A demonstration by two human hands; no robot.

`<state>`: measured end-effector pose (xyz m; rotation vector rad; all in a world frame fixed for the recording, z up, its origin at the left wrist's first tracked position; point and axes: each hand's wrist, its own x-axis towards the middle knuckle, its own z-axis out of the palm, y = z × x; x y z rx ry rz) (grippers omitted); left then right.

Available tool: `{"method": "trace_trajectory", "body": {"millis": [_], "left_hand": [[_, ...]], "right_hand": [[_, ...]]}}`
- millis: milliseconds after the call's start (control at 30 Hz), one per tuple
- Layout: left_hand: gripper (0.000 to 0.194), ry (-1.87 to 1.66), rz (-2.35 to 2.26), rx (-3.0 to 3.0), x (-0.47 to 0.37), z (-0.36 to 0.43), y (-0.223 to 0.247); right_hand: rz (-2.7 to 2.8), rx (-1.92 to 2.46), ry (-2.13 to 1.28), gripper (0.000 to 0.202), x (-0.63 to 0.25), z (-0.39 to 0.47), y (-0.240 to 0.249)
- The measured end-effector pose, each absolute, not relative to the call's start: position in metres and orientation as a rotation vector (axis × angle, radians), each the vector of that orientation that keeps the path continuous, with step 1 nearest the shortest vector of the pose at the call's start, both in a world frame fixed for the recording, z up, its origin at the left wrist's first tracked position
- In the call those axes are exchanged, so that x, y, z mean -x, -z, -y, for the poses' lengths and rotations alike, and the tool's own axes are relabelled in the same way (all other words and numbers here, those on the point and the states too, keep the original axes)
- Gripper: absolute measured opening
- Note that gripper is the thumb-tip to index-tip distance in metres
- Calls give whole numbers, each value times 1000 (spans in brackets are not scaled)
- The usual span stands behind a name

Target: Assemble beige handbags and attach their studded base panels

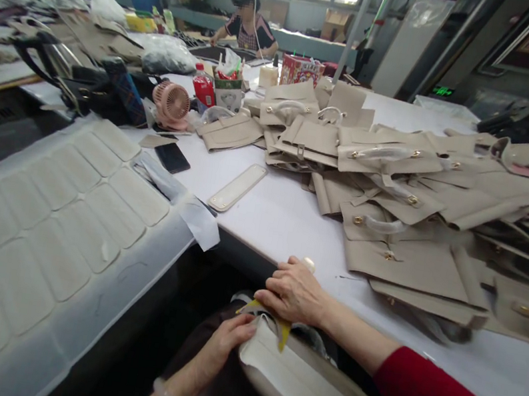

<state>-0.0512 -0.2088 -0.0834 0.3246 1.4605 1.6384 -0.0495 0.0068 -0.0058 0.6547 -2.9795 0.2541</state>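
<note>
A pale beige handbag [313, 389] lies on its side across my lap, its long, flat face turned up. My left hand [228, 337] pinches the near corner of the handbag, thumb and fingers pressed on its edge. Just beyond, my right hand [296, 292] is closed in a loose fist over the same corner. A cream rounded end [308, 264] sticks out of that fist; the rest of this item is hidden. Beneath the right fingers a yellow strip [282, 336] hangs over the corner. Clear plastic wrapping shows behind the bag.
Beige bag panels with handles [403, 248] are heaped on the white table [286, 218] at right. A long base panel [238, 187], phone [172, 157] and pink fan [171, 103] lie ahead. Rounded pale panels [67, 253] cover a sheet at left. A person [249, 30] sits across.
</note>
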Motion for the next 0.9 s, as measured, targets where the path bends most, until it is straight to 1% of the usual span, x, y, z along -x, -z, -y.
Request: {"method": "trace_trajectory", "body": {"millis": [133, 300, 600, 900], "left_hand": [[38, -1645, -1435, -259, 50, 208, 86], [35, -1655, -1432, -232, 49, 209, 86], [34, -1672, -1395, -188, 47, 207, 81], [35, -1644, -1491, -186, 45, 207, 76]], "right_hand": [[2910, -941, -245, 58, 69, -4, 7], [2874, -1121, -251, 60, 80, -2, 11], [2858, -1190, -297, 60, 89, -2, 17], [2852, -1224, -316, 61, 90, 0, 20]]}}
